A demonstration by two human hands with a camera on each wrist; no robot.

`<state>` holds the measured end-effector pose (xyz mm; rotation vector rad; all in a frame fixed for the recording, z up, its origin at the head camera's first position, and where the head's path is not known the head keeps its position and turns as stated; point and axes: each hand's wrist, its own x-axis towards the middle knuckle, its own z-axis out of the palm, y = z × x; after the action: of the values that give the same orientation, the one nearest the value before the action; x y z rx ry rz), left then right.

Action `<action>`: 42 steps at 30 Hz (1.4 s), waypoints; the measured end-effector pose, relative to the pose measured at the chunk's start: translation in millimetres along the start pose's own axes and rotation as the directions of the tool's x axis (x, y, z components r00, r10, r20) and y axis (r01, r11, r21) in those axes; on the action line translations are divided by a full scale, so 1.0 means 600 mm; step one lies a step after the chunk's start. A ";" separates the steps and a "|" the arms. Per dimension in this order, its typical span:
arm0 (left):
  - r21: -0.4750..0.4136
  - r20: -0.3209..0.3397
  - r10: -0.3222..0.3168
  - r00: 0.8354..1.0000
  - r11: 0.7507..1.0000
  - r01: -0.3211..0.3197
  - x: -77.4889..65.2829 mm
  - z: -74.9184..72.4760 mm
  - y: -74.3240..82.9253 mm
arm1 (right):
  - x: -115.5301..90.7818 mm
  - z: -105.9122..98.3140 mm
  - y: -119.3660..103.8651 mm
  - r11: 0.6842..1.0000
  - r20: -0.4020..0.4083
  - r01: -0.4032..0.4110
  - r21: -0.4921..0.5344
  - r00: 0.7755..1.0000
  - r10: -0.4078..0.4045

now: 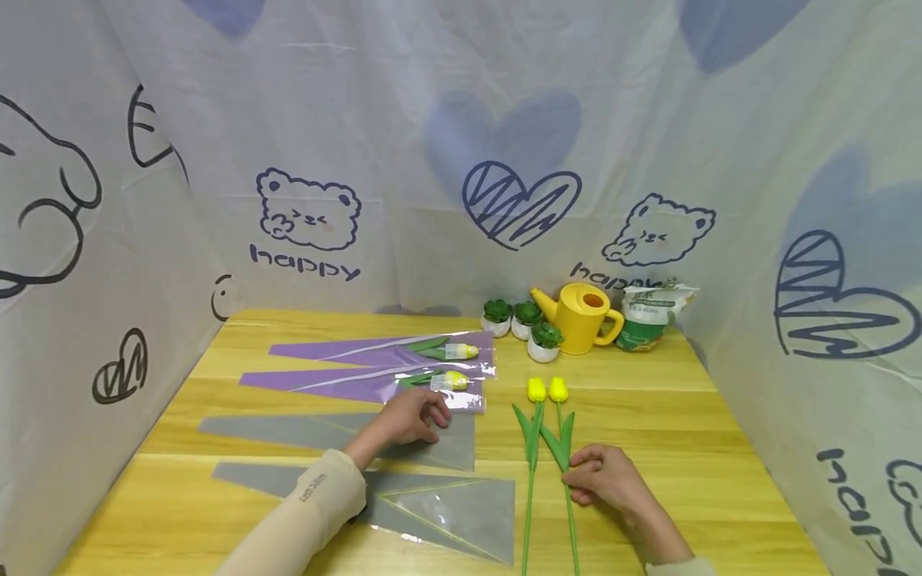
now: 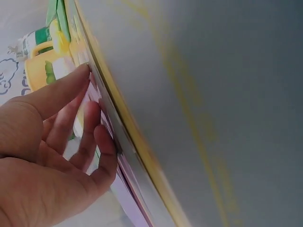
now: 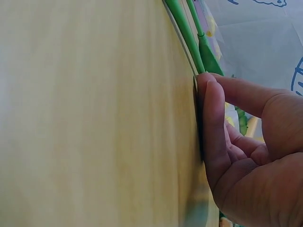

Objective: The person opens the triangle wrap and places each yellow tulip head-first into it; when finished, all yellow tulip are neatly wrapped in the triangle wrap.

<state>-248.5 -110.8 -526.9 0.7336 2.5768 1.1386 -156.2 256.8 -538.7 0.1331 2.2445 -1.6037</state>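
Note:
Two yellow artificial tulips with green leaves lie side by side on the table, heads toward the back. The right hand (image 1: 608, 482) pinches the stem of the right tulip (image 1: 558, 390) just below its leaves. In the right wrist view, thumb and forefinger meet at the green stem (image 3: 183, 28). The left tulip (image 1: 533, 440) lies free. Over the upper grey flower sleeve (image 1: 454, 448) is the left hand (image 1: 409, 418), its fingers loosely bent with nothing between them. A second grey sleeve (image 1: 461, 512) lies nearer, partly covered by the left forearm.
Behind the left hand lie two purple sleeves (image 1: 295, 350), each with a yellow tulip (image 1: 455, 381) inside. Small potted succulents (image 1: 543, 342), a yellow watering can (image 1: 579, 320) and a green-and-white bag (image 1: 648, 318) stand at the back right. Printed cloth (image 1: 410, 240) surrounds the wooden table (image 1: 670, 416).

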 end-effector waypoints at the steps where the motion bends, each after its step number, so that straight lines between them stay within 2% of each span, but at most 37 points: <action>1: -0.011 -0.001 -0.008 1.000 1.000 0.008 0.000 -0.001 0.000 | 0.000 0.000 0.001 1.000 0.005 0.005 0.001 1.000 -0.005; 11: 0.063 0.000 -0.037 0.999 0.997 0.037 0.000 0.001 -0.003 | 0.000 0.003 -0.002 1.000 -0.012 -0.003 -0.008 1.000 0.003; 18: 0.089 -0.005 -0.017 1.000 0.996 0.017 0.001 0.001 -0.005 | -0.001 0.002 -0.003 1.000 0.004 0.018 -0.022 1.000 -0.018; 25: 0.027 0.047 0.036 0.998 0.999 -0.038 0.003 -0.001 -0.007 | 0.002 0.002 -0.001 1.000 0.004 0.010 -0.019 1.000 -0.010; 29: 0.048 0.073 0.068 0.995 0.996 -0.072 0.001 -0.002 -0.005 | 0.001 0.002 -0.002 1.000 0.001 0.002 -0.020 1.000 -0.002; 37: 0.094 0.105 0.042 0.994 0.994 -0.052 -0.004 -0.003 0.001 | 0.002 0.001 -0.001 0.999 -0.003 0.006 -0.037 1.000 -0.006; 42: 0.058 0.125 0.028 0.992 0.998 -0.035 -0.004 -0.001 -0.004 | 0.001 0.001 -0.002 0.999 0.000 0.011 -0.043 1.000 -0.011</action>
<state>-247.5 -113.9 -528.5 0.8340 2.5139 0.9949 -156.8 255.6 -538.0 0.1091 2.2816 -1.5605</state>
